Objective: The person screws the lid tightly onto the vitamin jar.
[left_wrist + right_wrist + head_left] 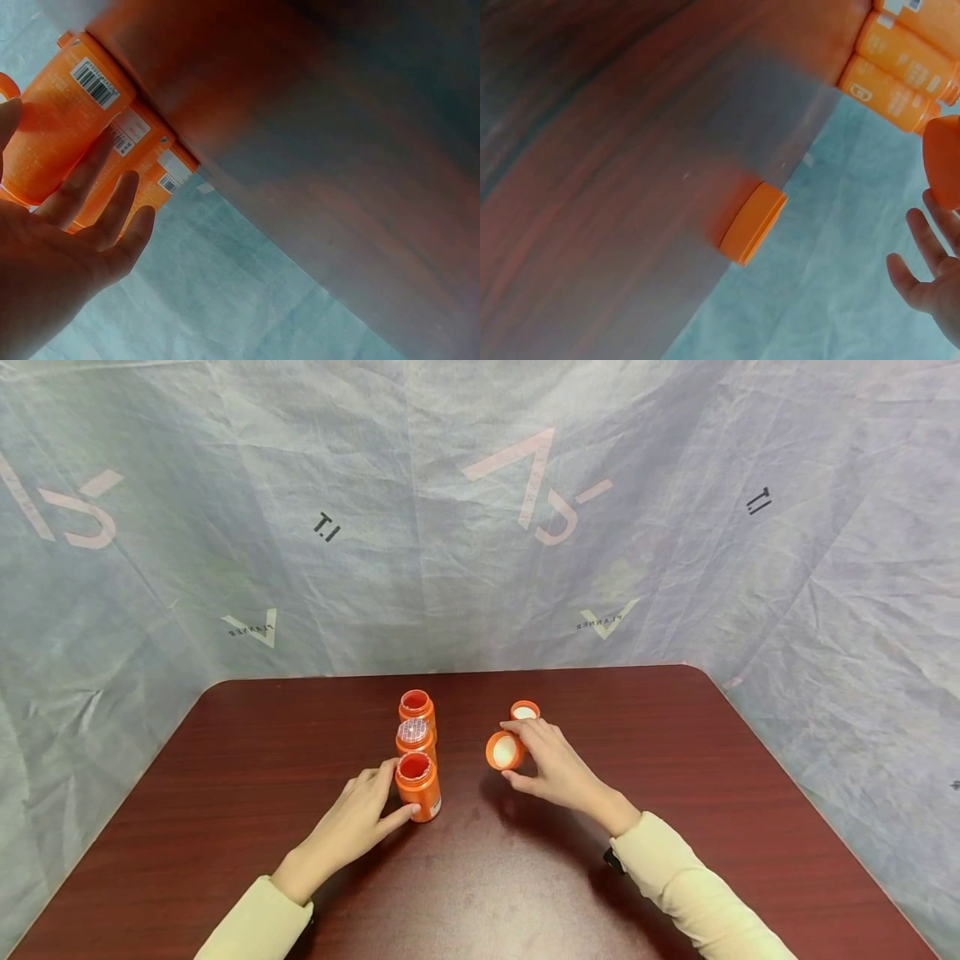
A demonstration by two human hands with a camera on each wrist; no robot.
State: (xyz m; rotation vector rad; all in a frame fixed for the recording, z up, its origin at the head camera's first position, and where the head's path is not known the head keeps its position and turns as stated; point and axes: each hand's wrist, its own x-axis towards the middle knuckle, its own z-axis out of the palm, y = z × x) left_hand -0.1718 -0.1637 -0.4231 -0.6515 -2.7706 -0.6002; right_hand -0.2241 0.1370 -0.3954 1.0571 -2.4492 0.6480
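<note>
Three orange bottles stand in a row left of the table's middle. My left hand (348, 822) holds the nearest bottle (418, 797), its thumb on the near side and index finger behind. That bottle has an uncovered mouth. A printed seal covers the mouth of the middle bottle (414, 732), while the far bottle (415, 700) has an uncovered mouth. In the left wrist view the other fingers (124, 199) spread beside the bottles. Right of the row, my right hand (562, 772) pinches an orange cap (504, 751) above the table, its white inside facing up towards the head camera.
A second orange cap (525, 712) lies on the dark red-brown table (660, 760), just beyond my right hand, white inside showing. Grey printed sheeting (420, 552) hangs behind the table and along both sides.
</note>
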